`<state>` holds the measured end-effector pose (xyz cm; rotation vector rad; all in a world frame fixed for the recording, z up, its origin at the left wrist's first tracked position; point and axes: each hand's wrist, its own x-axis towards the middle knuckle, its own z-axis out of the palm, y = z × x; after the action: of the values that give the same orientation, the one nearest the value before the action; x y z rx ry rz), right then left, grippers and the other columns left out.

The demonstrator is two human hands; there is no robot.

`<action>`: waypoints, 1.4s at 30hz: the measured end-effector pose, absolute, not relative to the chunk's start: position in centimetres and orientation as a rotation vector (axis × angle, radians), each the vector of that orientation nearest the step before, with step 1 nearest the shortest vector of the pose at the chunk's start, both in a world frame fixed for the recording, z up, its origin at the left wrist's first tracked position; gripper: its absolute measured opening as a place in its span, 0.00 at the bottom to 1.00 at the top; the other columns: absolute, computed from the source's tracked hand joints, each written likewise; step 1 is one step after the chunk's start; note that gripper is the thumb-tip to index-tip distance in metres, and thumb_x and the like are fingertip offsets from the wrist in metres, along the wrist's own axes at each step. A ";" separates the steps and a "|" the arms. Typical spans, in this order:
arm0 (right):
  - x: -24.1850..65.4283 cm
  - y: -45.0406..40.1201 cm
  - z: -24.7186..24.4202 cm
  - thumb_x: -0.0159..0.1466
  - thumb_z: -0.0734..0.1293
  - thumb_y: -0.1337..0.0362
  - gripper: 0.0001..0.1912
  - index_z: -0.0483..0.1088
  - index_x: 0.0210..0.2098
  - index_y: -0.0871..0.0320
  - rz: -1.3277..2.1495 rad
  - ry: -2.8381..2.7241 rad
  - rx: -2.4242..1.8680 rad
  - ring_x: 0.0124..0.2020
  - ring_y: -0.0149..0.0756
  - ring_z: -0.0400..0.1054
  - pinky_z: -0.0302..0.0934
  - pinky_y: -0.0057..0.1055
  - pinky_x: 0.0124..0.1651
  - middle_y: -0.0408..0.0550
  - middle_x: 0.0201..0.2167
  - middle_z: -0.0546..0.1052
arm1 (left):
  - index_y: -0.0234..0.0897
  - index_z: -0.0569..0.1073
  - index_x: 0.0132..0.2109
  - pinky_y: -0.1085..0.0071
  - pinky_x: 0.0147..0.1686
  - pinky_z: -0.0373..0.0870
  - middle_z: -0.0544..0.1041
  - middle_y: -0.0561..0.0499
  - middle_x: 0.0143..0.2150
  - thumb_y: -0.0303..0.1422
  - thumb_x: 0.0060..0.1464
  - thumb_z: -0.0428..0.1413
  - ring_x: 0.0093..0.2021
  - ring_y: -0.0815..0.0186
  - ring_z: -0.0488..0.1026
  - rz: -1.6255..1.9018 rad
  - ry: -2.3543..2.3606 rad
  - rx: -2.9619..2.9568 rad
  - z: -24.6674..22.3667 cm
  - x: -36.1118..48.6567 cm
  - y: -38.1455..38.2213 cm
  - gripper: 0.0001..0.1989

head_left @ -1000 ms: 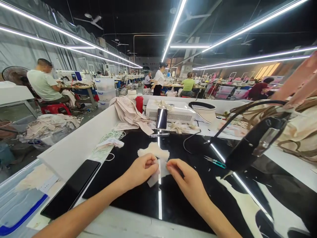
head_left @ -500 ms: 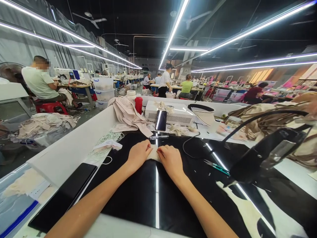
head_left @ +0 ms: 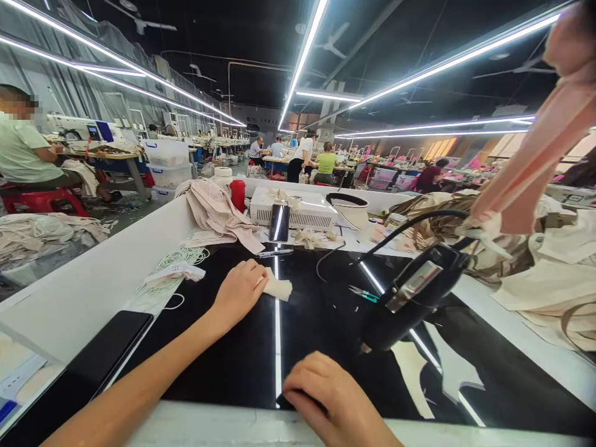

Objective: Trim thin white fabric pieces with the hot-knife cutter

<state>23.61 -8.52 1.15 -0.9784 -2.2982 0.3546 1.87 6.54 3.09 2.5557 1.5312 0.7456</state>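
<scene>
My left hand (head_left: 242, 287) is closed on a small cream fabric piece (head_left: 278, 288), pressing it against the glossy black work surface (head_left: 209, 379). The cloth's free end sticks out to the right of my fingers. Near the front edge, my right hand (head_left: 328, 394) is apart from the cloth, fingers curled and thumb low. A dark spot shows at its fingertips; what they hold, if anything, I cannot make out. A pen (head_left: 274, 252) lies beyond my left hand. Thread snips with teal handles (head_left: 365, 294) rest to the right, beside a black handheld device (head_left: 410, 292) with a cable.
A phone (head_left: 279, 222) leans on a white vented box (head_left: 302, 208). Left are beige fabric pieces (head_left: 218, 211), pale cord (head_left: 184, 257) and a black tablet-like slab (head_left: 84, 372). Cut scraps (head_left: 412, 372) lie right. Pink fabric (head_left: 526, 155) hangs at upper right. Co-workers sit beyond.
My right hand has left the cream cloth and moved down toward the front edge. My left hand keeps hold of the cloth. The view has turned to the right.
</scene>
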 end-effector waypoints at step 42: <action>39.0 -12.1 -1.3 0.75 0.59 0.66 0.14 0.77 0.40 0.54 -0.004 -1.990 -1.706 0.36 0.37 0.79 0.72 0.30 0.40 0.48 0.37 0.81 | 0.40 0.76 0.54 0.66 0.38 0.75 0.79 0.49 0.43 0.31 0.73 0.51 0.43 0.59 0.80 0.281 0.817 2.899 -0.5 17.9 -5.4 0.10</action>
<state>38.96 -12.12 -1.25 -1.7063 -1.9904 -0.0045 17.87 -5.38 -0.55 2.8990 0.8168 0.2814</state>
